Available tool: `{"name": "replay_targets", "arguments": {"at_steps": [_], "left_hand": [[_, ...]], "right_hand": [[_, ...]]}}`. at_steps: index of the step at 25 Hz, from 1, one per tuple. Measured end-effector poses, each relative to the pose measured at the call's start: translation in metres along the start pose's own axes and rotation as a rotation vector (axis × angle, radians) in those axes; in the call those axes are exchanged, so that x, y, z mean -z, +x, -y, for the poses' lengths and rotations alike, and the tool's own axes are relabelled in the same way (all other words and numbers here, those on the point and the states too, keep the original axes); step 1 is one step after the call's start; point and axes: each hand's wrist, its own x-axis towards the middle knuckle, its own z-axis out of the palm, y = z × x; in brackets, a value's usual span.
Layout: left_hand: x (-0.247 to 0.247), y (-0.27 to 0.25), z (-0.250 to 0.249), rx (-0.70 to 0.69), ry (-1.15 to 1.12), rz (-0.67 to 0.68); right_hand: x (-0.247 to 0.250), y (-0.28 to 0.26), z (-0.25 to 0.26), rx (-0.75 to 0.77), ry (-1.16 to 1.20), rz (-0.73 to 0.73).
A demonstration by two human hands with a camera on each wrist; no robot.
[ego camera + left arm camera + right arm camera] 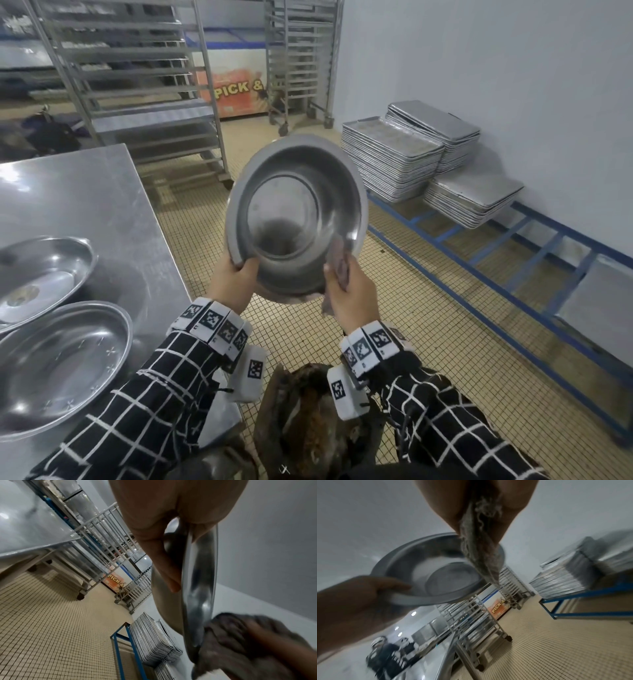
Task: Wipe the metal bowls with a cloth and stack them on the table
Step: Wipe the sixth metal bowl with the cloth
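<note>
A round metal bowl (297, 212) is held up over the floor, tilted so its inside faces me. My left hand (236, 277) grips its lower left rim, thumb inside, fingers behind; the same bowl (199, 582) shows edge-on in the left wrist view. My right hand (346, 291) pinches a grey-brown cloth (339, 263) over the lower right rim. The frayed cloth (481, 555) hangs in front of the bowl (436, 574) in the right wrist view. Two more metal bowls (41, 270) (58, 363) lie side by side on the steel table (85, 195) at left.
Stacks of metal trays (394, 161) sit on a blue low frame (479, 260) along the right wall. Wheeled tray racks (137, 85) stand behind the table, with an orange-fronted freezer (236, 96) beyond. A dark rusty object (315, 421) lies below my wrists on the tiled floor.
</note>
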Motion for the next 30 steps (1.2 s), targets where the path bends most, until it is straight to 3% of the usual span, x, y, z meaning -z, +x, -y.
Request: {"name": "replay_targets", "arguments": {"at_steps": [3, 5, 8, 11, 13, 16, 19, 21, 25, 30], "left_hand": [[-0.002, -0.004, -0.007, -0.095, -0.030, 0.063], [0.001, -0.003, -0.012, -0.137, -0.059, 0.076], [0.013, -0.001, -0.013, -0.161, -0.072, 0.084], [0.020, 0.000, -0.010, -0.179, -0.031, 0.084], [0.018, 0.000, -0.011, -0.195, -0.031, 0.060], [0.014, 0.001, -0.016, -0.195, -0.077, -0.005], [0.011, 0.001, -0.018, -0.205, -0.102, -0.059], [0.009, 0.001, -0.022, -0.205, -0.141, -0.080], [0.012, 0.002, -0.026, -0.189, -0.189, -0.072], [0.021, 0.004, -0.017, -0.020, -0.155, 0.023]], "right_hand": [[-0.024, -0.002, 0.009, 0.221, -0.242, 0.401], [-0.036, -0.003, -0.007, 0.410, -0.494, 0.524], [-0.021, 0.014, -0.040, 0.374, -0.902, 0.531], [0.001, 0.034, -0.048, 0.334, -1.211, 0.358], [0.000, 0.034, -0.043, 0.298, -1.184, 0.338], [-0.029, 0.008, -0.034, 0.313, -0.862, 0.362], [-0.048, -0.017, -0.022, 0.376, -0.640, 0.281], [-0.041, -0.019, -0.023, 0.351, -0.715, 0.173], [-0.010, 0.013, -0.039, 0.152, -0.825, 0.009], [0.027, 0.053, -0.036, 0.077, -0.407, -0.174]]}}
